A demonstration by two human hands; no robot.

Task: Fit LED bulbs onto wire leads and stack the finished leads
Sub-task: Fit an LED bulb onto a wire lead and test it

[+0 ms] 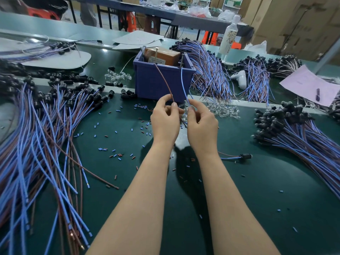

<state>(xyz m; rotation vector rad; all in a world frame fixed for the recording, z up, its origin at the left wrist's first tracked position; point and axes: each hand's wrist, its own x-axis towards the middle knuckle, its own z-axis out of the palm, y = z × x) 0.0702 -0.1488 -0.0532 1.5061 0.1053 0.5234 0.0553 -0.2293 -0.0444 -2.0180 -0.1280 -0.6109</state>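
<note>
My left hand pinches a brown wire that curves up in front of the blue bin. Close beside it, my right hand pinches a blue wire of the same lead. Both hands are raised over the green mat in the middle of the view. Where the lead's lower end goes is hidden between my hands. Clear LED bulbs lie in a heap just beyond my right hand. A big pile of leads with black sockets fans out on the left, and another pile of leads lies on the right.
A blue bin holding a brown box stands right behind my hands. Small blue and brown insulation bits litter the mat. One single lead lies by my right forearm. More wire bundles, a bottle and a pink paper sit at the back right.
</note>
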